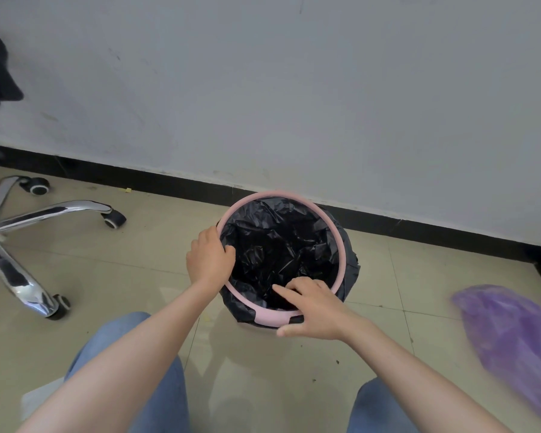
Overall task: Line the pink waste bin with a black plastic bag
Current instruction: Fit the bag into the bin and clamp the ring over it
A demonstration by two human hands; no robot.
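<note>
Both bare forearms reach forward and down from the bottom of the view toward the pink waste bin (286, 260), which stands on the tiled floor (138, 270) close to the wall (294, 89), just in front of the black skirting strip (175, 185).

The left hand (210, 259) sits at the bin's 9 o'clock, wrist bent, fingers (228, 250) curled over the pink ring (333, 232) and clenched on it, with the thumb side pressing the plastic inside. The right hand (313, 307) lies at about 5 o'clock on the rim: its forefinger points inward across the liner, the other fingers are bent loosely on the ring, and the thumb sticks out toward 7 o'clock below the rim. Whether this hand grips anything cannot be told; it looks more like pressing than grasping.

The black plastic bag (281, 245) already sits inside the bin, thin, glossy and heavily crinkled, its edge folded out under the ring and hanging down the outer wall at 3 o'clock and 6 o'clock. The ring is smooth, matte, round, with a flat wider tab at 6 o'clock.

At 9 o'clock of the bin, well apart, stands a chrome star-shaped chair base (16, 226) with black castors. At 4 o'clock lies a blurred, translucent purple bag (512, 339). Blue denim legs (156, 385) fill the lower edge. No writing can be read anywhere.
</note>
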